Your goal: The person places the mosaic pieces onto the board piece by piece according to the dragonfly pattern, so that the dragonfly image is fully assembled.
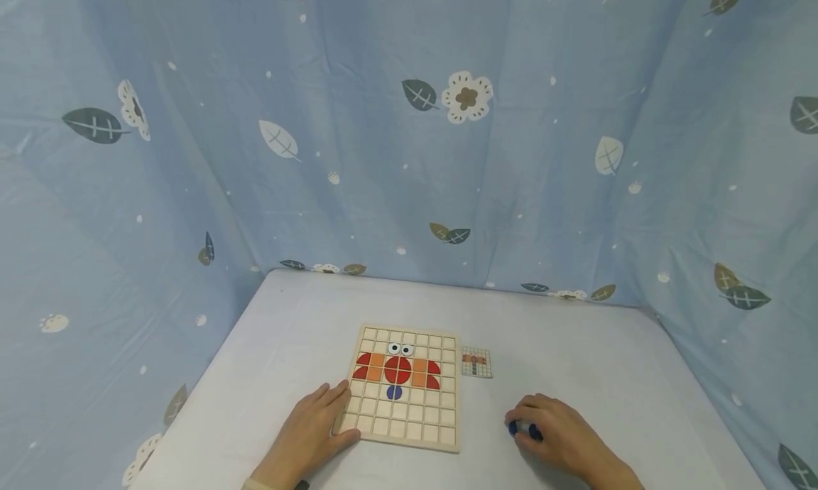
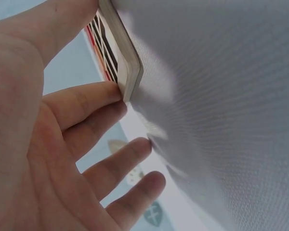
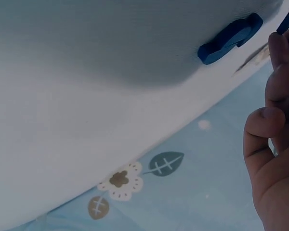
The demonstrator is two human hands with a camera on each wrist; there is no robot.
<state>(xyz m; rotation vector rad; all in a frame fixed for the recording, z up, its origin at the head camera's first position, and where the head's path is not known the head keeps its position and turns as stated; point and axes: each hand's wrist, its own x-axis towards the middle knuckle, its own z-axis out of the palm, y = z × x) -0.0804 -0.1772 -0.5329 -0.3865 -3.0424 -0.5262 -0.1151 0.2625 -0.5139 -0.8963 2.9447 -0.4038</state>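
Observation:
My left hand point(image 1: 309, 422) touches the near-left corner of a wooden grid board point(image 1: 424, 431), its fingers along the left side and its thumb at the near edge. A figure made of tiles lies on the board: white eye tiles point(image 1: 400, 349), a red circle point(image 1: 397, 370), orange tiles point(image 1: 419, 373), red rounded pieces point(image 1: 433, 375) and a blue circle point(image 1: 394, 392). To the right of the board, my right hand point(image 1: 556, 429) pinches a small blue tile point(image 3: 283, 22) at its fingertips. Other blue tiles point(image 3: 230, 39) lie on the table close by, partly shaded by that hand.
A small pattern card point(image 1: 476, 362) showing a similar figure on a grid lies just right of the board. Both rest on a white-covered table point(image 1: 575, 341). Blue leaf-and-flower cloth point(image 1: 358, 156) hangs behind the table and along both sides.

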